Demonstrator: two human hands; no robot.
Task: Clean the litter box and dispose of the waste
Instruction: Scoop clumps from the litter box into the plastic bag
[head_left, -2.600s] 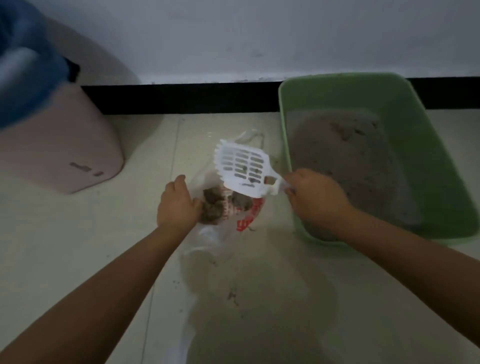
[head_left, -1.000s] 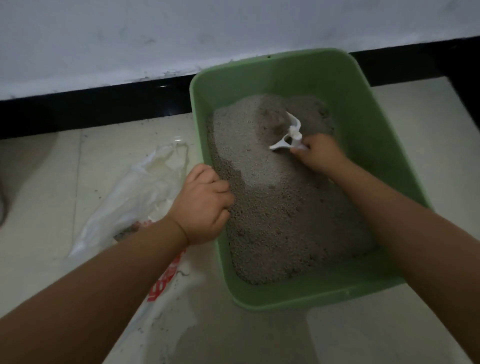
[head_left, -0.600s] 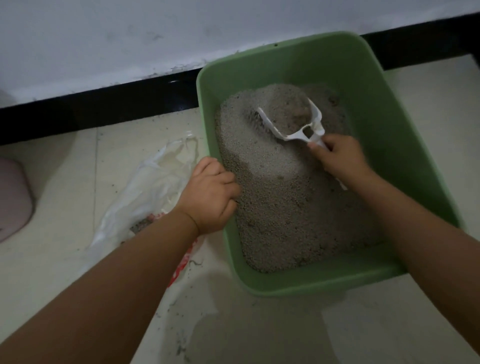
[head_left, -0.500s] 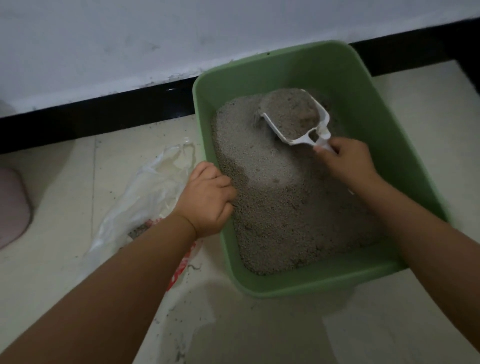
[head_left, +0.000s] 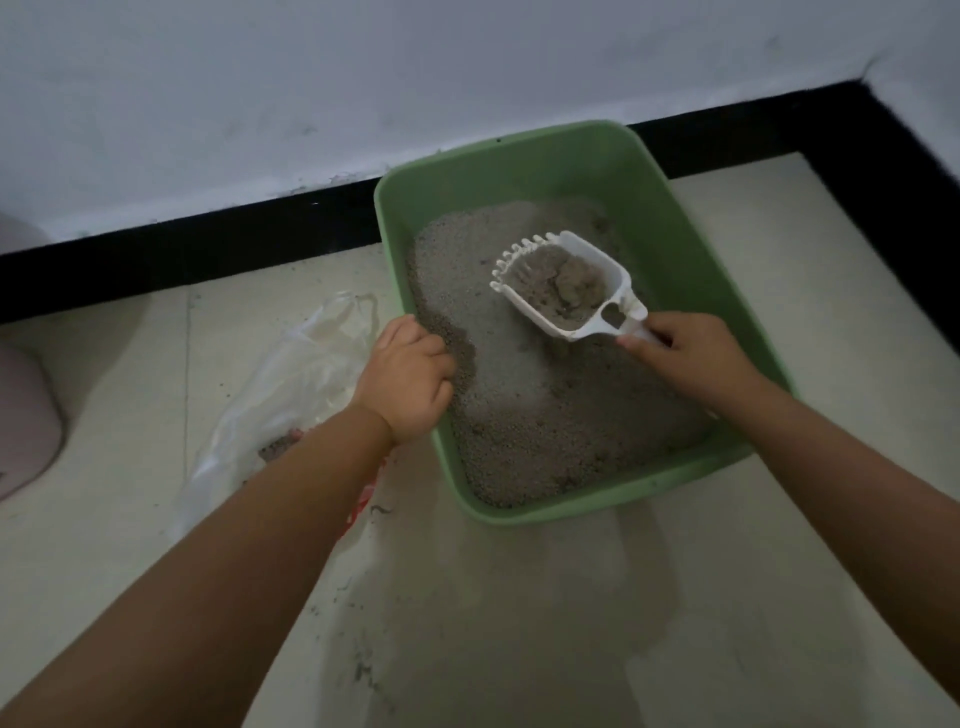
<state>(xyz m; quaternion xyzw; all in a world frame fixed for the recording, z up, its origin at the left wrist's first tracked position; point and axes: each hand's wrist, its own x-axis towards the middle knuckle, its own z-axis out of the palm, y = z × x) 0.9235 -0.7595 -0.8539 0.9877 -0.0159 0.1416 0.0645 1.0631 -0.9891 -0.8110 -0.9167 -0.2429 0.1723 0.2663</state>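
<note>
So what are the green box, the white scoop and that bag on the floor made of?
The green litter box looks like moulded plastic: smooth, matte walls with rounded corners. The white scoop, held by the right hand, also seems rigid plastic, with moulded teeth and a cut-out near the handle. The bag appears to be thin plastic film: translucent and crumpled. The left hand grips the box's rim.
</note>
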